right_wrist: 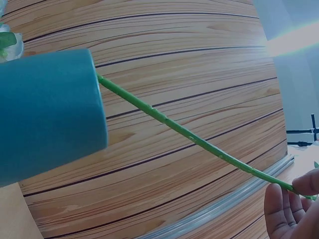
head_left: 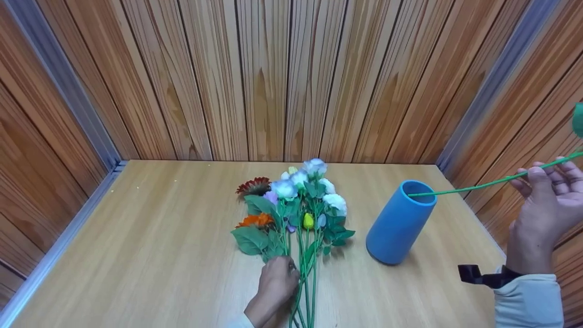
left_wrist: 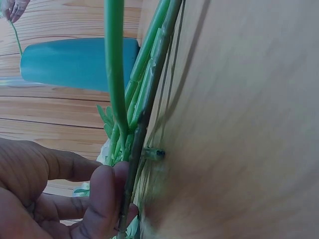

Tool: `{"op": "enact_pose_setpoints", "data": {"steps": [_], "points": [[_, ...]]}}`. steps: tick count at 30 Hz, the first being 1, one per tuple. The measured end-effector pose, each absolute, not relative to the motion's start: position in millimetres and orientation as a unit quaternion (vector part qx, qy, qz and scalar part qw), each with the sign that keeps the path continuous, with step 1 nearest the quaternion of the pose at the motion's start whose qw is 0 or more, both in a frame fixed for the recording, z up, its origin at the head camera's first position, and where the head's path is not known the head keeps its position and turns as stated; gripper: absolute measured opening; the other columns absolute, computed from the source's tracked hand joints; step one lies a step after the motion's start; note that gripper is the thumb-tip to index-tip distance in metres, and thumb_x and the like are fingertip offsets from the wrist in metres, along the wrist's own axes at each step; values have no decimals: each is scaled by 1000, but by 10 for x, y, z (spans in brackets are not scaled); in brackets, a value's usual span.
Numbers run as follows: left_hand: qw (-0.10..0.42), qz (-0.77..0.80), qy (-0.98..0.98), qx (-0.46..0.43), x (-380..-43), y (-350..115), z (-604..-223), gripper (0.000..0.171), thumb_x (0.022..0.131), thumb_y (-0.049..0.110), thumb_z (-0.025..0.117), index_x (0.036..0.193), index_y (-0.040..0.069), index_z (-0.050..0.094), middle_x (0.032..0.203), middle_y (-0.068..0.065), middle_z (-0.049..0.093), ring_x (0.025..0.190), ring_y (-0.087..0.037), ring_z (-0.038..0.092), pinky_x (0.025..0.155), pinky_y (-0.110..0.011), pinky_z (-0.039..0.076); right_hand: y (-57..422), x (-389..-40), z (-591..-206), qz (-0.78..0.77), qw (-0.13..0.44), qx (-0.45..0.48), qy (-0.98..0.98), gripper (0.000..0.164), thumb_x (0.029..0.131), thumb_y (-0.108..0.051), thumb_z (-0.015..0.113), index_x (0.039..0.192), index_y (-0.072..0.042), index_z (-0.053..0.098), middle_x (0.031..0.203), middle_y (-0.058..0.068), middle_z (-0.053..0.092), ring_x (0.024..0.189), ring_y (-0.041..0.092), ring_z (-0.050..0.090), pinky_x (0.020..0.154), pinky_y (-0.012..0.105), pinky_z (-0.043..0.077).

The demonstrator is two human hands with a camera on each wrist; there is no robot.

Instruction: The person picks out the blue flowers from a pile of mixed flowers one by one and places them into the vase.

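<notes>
Stem (right_wrist: pixel 193 138) of green colour is pinched between thumb and fingers of the right hand (head_left: pixel 546 200), and its lower end is inside the mouth of the blue vase (head_left: pixel 398 228). This vase stands on the wooden table (head_left: pixel 159 237), to the right of the flower bunch (head_left: pixel 312 189), which lies with its blossoms toward the back wall (head_left: pixel 264 82). The left hand (head_left: pixel 278 279) closes its fingertips on a darker stem (left_wrist: pixel 142 124) beside the other stems.

Head view downward; close wrist views share vase (right_wrist: pixel 47 114).
</notes>
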State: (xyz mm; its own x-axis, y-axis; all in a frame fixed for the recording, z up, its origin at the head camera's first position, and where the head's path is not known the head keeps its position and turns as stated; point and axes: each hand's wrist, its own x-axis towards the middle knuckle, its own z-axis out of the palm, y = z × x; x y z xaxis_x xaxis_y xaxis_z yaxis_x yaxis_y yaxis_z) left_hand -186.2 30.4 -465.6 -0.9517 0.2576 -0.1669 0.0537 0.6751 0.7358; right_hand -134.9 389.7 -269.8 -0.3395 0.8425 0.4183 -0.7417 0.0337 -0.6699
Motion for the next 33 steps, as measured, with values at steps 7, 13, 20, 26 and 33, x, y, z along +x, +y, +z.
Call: {"op": "enact_pose_setpoints", "data": {"steps": [7, 13, 20, 26, 33], "points": [[123, 401, 903, 92, -1844, 297, -4665, 6, 78, 6, 59, 78, 6, 66, 62, 0, 52, 55, -15, 50, 46, -28, 39, 3796, -1441, -2776, 655, 561, -74, -500, 35, 74, -3, 71, 106, 0, 57, 91, 18, 58, 73, 23, 62, 59, 22, 50], [142, 406, 899, 79, -1856, 292, -4679, 6, 79, 8, 60, 81, 6, 66, 68, -1, 54, 60, -15, 51, 50, -28, 41, 3715, -1507, -2839, 655, 540, -70, -524, 32, 74, 2, 68, 105, 2, 57, 89, 16, 58, 71, 21, 62, 59, 21, 50], [145, 402, 901, 77, -1876, 282, -4682, 5, 79, 10, 63, 81, 7, 66, 73, -1, 55, 65, -16, 51, 54, -30, 42, 3664, -1512, -2917, 677, 496, -65, -540, 37, 73, 1, 70, 108, 3, 55, 90, 15, 57, 73, 21, 62, 61, 22, 50], [142, 401, 902, 81, -1889, 268, -4673, 6, 79, 12, 63, 81, 7, 66, 75, -1, 56, 67, -16, 51, 56, -31, 43, 3622, -1558, -2985, 656, 482, -73, -576, 36, 74, -5, 70, 107, 3, 57, 90, 13, 59, 74, 19, 62, 64, 20, 49], [149, 401, 901, 72, -1896, 283, -4678, 6, 79, 12, 62, 82, 8, 66, 70, 0, 53, 64, -16, 49, 54, -30, 40, 3596, -1638, -3071, 564, 469, -119, -669, 31, 77, -14, 69, 103, -1, 60, 89, 7, 61, 73, 14, 60, 66, 15, 48]]}}
